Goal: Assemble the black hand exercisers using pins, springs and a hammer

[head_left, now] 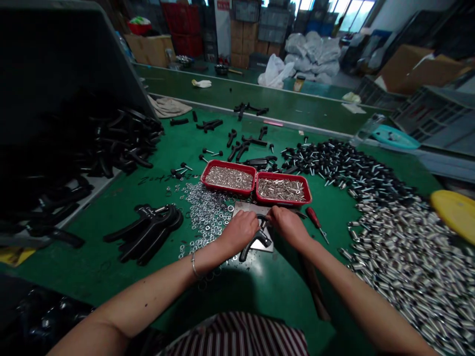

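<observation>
Left grip (pixel 241 230): closed; it holds a black curved piece (pixel 262 238) over a metal plate (pixel 244 206); the back of the hand is turned up.
Right grip (pixel 286 222): narrow, with bent fingers, near the upper end of the same piece; what is between the fingertips is hidden, so I cannot tell if it holds something.
Forearms: the left one (pixel 156 291) and the right one (pixel 356 277) come inward from the lower part of the view; a bracelet (pixel 193 264) is on the left wrist.
Behind the plate: a left red tray (pixel 228 190) and a right red tray (pixel 284 201) stand side by side, both filled with small metal parts.
Green surface (pixel 237 291): loose washers (pixel 208 212) lie left of the plate; further left is a stack of black pieces (pixel 148 232); a red-handled screwdriver (pixel 313 217) lies to the right.
Right side: metal cylinders (pixel 419 257) make a wide heap, and black-headed bolts (pixel 334 163) are spread behind them; a yellow disc (pixel 454 215) is at the edge.
Left side: a large bin (pixel 126 59) contains many black pieces.
Room: beyond a green belt (pixel 230 91) there are red crates (pixel 181 20), plastic bags (pixel 311 52) and a bright window (pixel 356 17).
</observation>
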Action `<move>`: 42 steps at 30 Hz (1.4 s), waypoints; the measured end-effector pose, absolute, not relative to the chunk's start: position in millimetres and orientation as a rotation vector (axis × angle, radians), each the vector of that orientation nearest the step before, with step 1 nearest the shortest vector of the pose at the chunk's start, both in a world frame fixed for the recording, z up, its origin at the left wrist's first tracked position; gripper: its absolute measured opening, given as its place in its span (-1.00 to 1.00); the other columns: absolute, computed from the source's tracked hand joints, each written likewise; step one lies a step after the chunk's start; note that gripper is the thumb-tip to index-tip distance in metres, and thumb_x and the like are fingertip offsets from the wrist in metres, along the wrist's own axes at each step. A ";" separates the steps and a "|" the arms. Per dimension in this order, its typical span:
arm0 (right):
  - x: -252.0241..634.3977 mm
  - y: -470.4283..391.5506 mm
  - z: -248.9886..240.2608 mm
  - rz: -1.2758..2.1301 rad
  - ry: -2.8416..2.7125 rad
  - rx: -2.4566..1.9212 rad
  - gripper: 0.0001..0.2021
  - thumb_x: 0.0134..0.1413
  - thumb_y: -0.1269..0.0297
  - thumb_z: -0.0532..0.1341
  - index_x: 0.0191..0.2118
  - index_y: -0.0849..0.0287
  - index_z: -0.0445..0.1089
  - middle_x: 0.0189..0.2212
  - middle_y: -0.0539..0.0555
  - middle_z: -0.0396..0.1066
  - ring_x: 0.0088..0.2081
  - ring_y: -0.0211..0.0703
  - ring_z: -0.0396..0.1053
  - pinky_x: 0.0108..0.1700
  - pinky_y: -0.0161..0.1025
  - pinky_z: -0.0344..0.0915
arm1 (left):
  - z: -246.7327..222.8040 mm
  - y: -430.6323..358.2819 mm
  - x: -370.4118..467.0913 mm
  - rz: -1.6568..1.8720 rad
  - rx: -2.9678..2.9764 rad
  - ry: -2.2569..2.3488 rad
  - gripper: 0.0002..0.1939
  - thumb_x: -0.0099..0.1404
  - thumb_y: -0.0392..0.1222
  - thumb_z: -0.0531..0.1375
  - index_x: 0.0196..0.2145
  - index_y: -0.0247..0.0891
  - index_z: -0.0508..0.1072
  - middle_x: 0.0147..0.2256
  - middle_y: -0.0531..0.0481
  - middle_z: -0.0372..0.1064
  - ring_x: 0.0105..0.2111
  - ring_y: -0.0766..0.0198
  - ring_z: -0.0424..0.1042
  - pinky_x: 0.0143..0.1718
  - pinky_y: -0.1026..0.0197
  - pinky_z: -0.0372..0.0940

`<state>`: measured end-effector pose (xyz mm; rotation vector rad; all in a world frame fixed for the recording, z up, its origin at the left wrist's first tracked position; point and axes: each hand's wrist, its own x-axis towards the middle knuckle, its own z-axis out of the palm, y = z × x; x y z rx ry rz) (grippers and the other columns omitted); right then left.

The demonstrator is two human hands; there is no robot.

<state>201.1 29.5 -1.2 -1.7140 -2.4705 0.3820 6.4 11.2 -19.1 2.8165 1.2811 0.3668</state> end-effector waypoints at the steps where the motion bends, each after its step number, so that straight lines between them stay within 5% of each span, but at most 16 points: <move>1: 203.3 29.8 -3.1 0.454 -2.406 -1.700 -0.86 0.34 0.27 0.09 -0.24 0.16 0.33 -0.28 0.12 0.52 -0.26 -0.12 0.46 -0.27 -0.31 0.21 | -19.9 11.4 5.7 0.366 2.855 1.242 -0.72 0.47 -0.20 -0.01 -0.29 -0.32 0.45 -0.30 -0.10 0.37 -0.25 0.10 0.35 -0.18 0.06 0.23; 7: 208.9 25.5 -10.8 0.644 -2.233 -1.715 -0.85 0.34 0.24 0.09 -0.26 0.13 0.33 -0.34 0.04 0.54 -0.33 -0.17 0.46 -0.32 -0.34 0.20 | -28.0 9.5 2.4 0.443 2.871 1.150 -0.69 0.48 -0.22 -0.05 -0.31 -0.30 0.43 -0.31 -0.09 0.36 -0.25 0.13 0.33 -0.20 0.09 0.21; 12: 196.6 23.7 -4.2 0.243 -2.529 -1.765 -0.83 0.35 0.26 0.06 -0.20 0.19 0.35 -0.28 0.21 0.52 -0.23 -0.03 0.45 -0.31 -0.27 0.18 | -22.4 -15.5 4.4 0.537 2.617 1.323 -0.71 0.37 -0.04 0.15 -0.07 -0.30 0.38 -0.05 -0.19 0.34 -0.03 -0.01 0.28 0.00 -0.04 0.20; 15: 193.7 26.2 3.0 0.159 -2.702 -1.665 -0.84 0.35 0.32 0.05 -0.20 0.20 0.35 -0.27 0.25 0.51 -0.14 0.03 0.43 -0.27 -0.25 0.21 | -16.9 -22.7 2.3 0.503 2.525 1.344 -0.65 0.33 -0.13 0.18 0.03 -0.28 0.32 0.04 -0.22 0.29 0.04 -0.05 0.24 0.06 -0.09 0.18; 21: 242.9 -0.9 -2.0 0.056 -2.422 -2.087 -0.67 0.27 0.03 0.14 -0.08 0.22 0.27 -0.17 0.32 0.48 -0.16 0.13 0.47 -0.30 -0.18 0.28 | -13.7 -0.3 -13.0 0.479 2.527 1.166 -0.66 0.36 -0.23 0.11 0.08 -0.26 0.31 0.05 -0.20 0.29 0.07 -0.01 0.24 0.11 -0.07 0.18; 24: 274.0 -26.6 -11.1 0.382 -2.237 -2.297 -0.72 0.21 0.04 0.16 -0.24 0.19 0.28 -0.30 0.24 0.48 -0.30 0.05 0.47 -0.36 -0.19 0.28 | -14.9 7.2 -16.3 0.478 2.553 1.069 -0.65 0.37 -0.22 0.10 0.09 -0.26 0.31 0.04 -0.20 0.30 0.06 0.00 0.25 0.11 -0.06 0.20; 28: 282.8 -51.8 -2.5 1.049 -1.789 -1.931 -0.74 0.19 0.03 0.11 -0.22 0.14 0.26 -0.39 0.05 0.44 -0.42 -0.10 0.44 -0.40 -0.23 0.33 | -17.4 6.7 -15.2 0.501 2.535 1.028 -0.65 0.37 -0.20 0.11 0.10 -0.25 0.31 0.05 -0.19 0.30 0.07 0.02 0.25 0.12 -0.06 0.20; 32: 267.0 -59.7 15.8 1.032 -1.798 -1.736 -0.65 0.26 0.01 0.07 0.02 0.12 0.24 -0.29 0.09 0.47 -0.41 -0.11 0.43 -0.43 -0.23 0.32 | -16.6 4.1 -14.7 0.542 2.503 1.044 -0.64 0.36 -0.21 0.13 0.09 -0.26 0.31 0.04 -0.19 0.30 0.08 0.02 0.24 0.14 -0.06 0.19; 35: 258.5 -58.3 23.6 0.931 -1.993 -1.649 -0.70 0.31 0.07 0.03 -0.02 0.12 0.30 -0.25 0.12 0.47 -0.29 -0.06 0.44 -0.27 -0.19 0.34 | -14.2 1.2 -14.1 0.558 2.478 1.064 -0.65 0.34 -0.22 0.15 0.08 -0.23 0.32 0.06 -0.17 0.29 0.09 0.02 0.24 0.16 -0.08 0.18; 38: 251.2 -59.4 33.3 0.966 -2.045 -1.633 -0.72 0.33 0.07 0.00 -0.05 0.11 0.31 -0.34 0.06 0.45 -0.36 -0.10 0.41 -0.29 -0.21 0.32 | -15.0 -3.3 -12.6 0.598 2.421 1.196 -0.53 0.31 -0.19 0.20 0.15 -0.19 0.26 0.10 -0.19 0.25 0.14 -0.04 0.21 0.18 -0.15 0.13; 42: 234.6 -59.9 44.1 0.901 -2.007 -1.630 -0.70 0.34 0.07 -0.02 -0.01 0.08 0.30 -0.31 0.09 0.47 -0.35 -0.10 0.42 -0.28 -0.22 0.32 | -23.3 -8.1 -10.1 0.652 2.332 1.333 -0.19 0.26 -0.16 0.24 0.33 -0.25 -0.07 0.20 -0.32 0.15 0.21 -0.12 0.12 0.21 -0.23 0.06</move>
